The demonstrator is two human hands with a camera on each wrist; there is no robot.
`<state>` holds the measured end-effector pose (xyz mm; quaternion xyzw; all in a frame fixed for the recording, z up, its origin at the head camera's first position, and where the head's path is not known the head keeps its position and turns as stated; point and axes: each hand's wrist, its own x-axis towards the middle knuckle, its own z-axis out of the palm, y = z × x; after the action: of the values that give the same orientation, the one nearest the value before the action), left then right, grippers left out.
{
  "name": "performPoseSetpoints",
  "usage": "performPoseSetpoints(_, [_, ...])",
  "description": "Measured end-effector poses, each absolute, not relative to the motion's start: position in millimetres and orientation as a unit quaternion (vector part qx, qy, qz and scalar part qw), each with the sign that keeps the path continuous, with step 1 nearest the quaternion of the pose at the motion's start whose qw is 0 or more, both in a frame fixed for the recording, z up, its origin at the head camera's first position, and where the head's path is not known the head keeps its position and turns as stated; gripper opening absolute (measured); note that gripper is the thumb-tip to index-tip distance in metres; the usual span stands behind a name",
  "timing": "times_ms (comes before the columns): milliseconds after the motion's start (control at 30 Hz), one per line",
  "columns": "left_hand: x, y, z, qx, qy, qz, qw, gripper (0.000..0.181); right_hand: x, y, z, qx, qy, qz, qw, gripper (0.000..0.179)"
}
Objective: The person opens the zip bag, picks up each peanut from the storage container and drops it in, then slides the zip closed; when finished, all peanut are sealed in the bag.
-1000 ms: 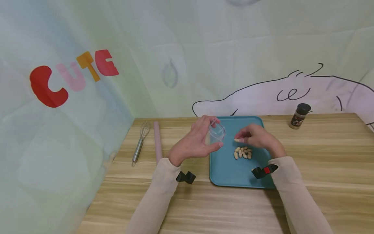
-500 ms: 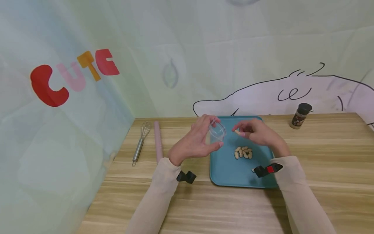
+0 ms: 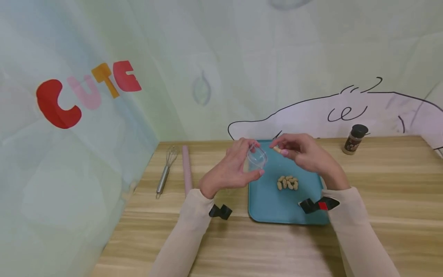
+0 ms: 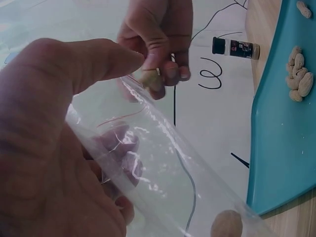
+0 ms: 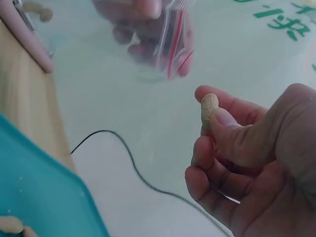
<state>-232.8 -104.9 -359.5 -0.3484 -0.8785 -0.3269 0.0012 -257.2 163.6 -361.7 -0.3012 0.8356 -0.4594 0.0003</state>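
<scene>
My left hand (image 3: 228, 167) grips a clear zip-lock bag (image 3: 257, 157) by its mouth, thumb and fingers spread so that the mouth gapes. A red zip line runs along the bag's edge in the right wrist view. Low in the bag, a peanut (image 4: 227, 224) shows through the plastic in the left wrist view. Between thumb and index finger, my right hand (image 3: 306, 154) pinches another peanut (image 5: 209, 109), just right of the bag's mouth. A small pile of peanuts (image 3: 287, 183) lies on the blue tray (image 3: 273, 211) below.
One more peanut (image 4: 304, 9) lies on the tray apart from the pile. Left on the wooden table (image 3: 242, 246) are a whisk (image 3: 167, 171) and a pink stick (image 3: 187, 167). A black-capped seasoning jar (image 3: 354, 139) stands at the back right, before a printed cloth backdrop (image 3: 194, 57).
My right hand has risen from above the pile and come left with its peanut, closer to the bag's mouth. The left hand and bag have stayed in place.
</scene>
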Motion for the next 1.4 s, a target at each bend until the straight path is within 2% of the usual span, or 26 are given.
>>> performPoseSetpoints(200, [-232, -104, -364, -0.356, -0.876, -0.325, -0.001, 0.064, -242, 158, -353, -0.313, 0.84, -0.443, -0.011, 0.039])
performPoseSetpoints(500, [-234, -105, -360, -0.352, -0.882, -0.313, -0.002, 0.064, -242, 145, -349, -0.357, 0.84, -0.407, -0.028, 0.047])
performPoseSetpoints(933, [-234, -105, -361, -0.352, -0.883, -0.311, -0.002, 0.06, -240, 145, -349, -0.355, 0.838, -0.414, -0.013, 0.044])
performPoseSetpoints(1067, [-234, -105, -360, -0.347, -0.885, -0.311, -0.006, 0.063, -241, 149, -349, -0.354, 0.835, -0.42, -0.009, 0.04])
performPoseSetpoints(1267, [-233, -105, -360, -0.345, -0.885, -0.312, -0.005, 0.065, -243, 159, -348, -0.337, 0.829, -0.447, 0.005, 0.023])
performPoseSetpoints(1400, [-232, -106, -359, -0.342, -0.887, -0.309, 0.0, 0.065, -244, 166, -346, -0.322, 0.831, -0.453, 0.006, 0.021])
